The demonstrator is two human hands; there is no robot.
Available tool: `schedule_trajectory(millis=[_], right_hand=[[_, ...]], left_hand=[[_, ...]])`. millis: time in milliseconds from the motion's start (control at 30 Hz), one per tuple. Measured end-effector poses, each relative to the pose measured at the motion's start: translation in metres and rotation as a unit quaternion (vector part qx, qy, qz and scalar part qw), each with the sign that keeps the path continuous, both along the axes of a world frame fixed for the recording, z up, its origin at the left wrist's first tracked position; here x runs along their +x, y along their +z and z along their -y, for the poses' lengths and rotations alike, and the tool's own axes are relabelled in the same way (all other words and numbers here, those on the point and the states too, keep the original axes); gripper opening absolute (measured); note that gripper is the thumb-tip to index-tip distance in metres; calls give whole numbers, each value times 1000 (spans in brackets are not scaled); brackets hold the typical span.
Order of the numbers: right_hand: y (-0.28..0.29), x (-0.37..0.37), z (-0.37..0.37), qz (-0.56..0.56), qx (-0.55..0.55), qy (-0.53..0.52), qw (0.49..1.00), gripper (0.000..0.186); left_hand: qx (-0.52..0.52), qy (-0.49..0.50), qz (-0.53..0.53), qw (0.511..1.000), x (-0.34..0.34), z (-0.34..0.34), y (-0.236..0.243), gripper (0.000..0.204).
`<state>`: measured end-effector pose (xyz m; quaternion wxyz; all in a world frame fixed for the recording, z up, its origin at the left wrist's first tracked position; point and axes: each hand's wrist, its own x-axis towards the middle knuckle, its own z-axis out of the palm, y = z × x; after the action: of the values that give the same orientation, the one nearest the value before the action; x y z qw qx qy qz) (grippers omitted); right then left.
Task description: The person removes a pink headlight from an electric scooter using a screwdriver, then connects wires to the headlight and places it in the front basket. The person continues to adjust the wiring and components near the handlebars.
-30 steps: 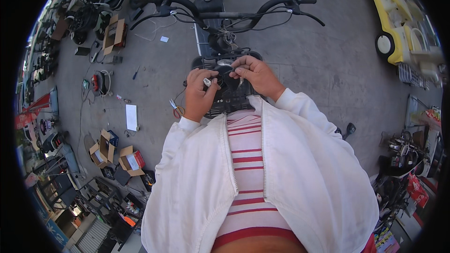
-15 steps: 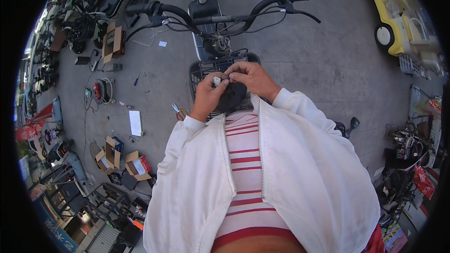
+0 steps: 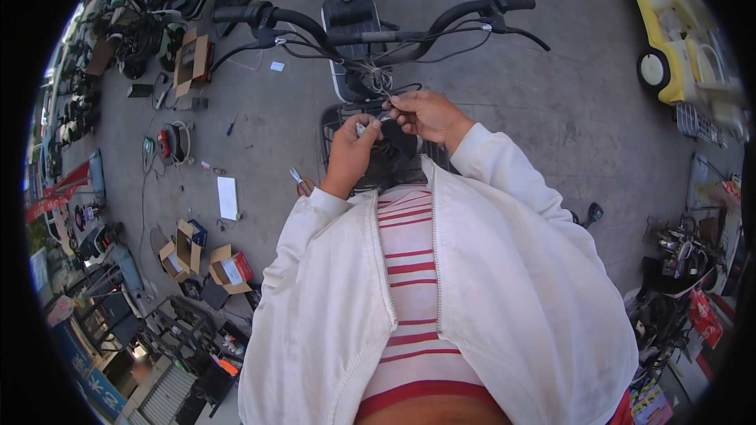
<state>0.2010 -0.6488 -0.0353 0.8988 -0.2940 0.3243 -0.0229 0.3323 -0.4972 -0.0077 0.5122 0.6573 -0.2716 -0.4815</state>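
Observation:
An electric bike faces me, its black handlebar (image 3: 370, 36) across the view and a bundle of bare-looking thin wires (image 3: 378, 79) hanging below the bar's middle. Over the black front basket (image 3: 329, 120) my left hand (image 3: 349, 153) is closed, pinching a small white piece (image 3: 361, 130) whose kind I cannot make out. My right hand (image 3: 433, 120) is a little higher, beside it. Its thumb and forefinger are pinched on a thin wire at the bundle's lower end. The two hands are apart. Part of the basket is hidden behind my hands.
On the floor at left lie red-handled pliers (image 3: 301, 182), a screwdriver (image 3: 231, 124), a white sheet-like box (image 3: 227, 198) and open cardboard boxes (image 3: 228, 269). Parked bikes (image 3: 142, 47) stand at far left, a yellow vehicle (image 3: 657, 39) at far right.
My right hand has moved away from the left, up to the wire bundle, where its fingers pinch a wire. My left hand stays near the same place with the white piece.

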Motion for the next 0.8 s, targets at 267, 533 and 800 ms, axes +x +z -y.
schedule_trajectory(millis=[267,533,800], right_hand=[[-11,2,0,-12,-33,9,999,19],[-9,1,-2,-22,-119,-10,993,20],[-7,1,-6,-8,-146,-38,989,20]], left_hand=[[1,29,-62,998,4,2,-19,16],[17,54,-76,996,5,5,-20,16],[38,46,-51,997,3,8,-10,17]])
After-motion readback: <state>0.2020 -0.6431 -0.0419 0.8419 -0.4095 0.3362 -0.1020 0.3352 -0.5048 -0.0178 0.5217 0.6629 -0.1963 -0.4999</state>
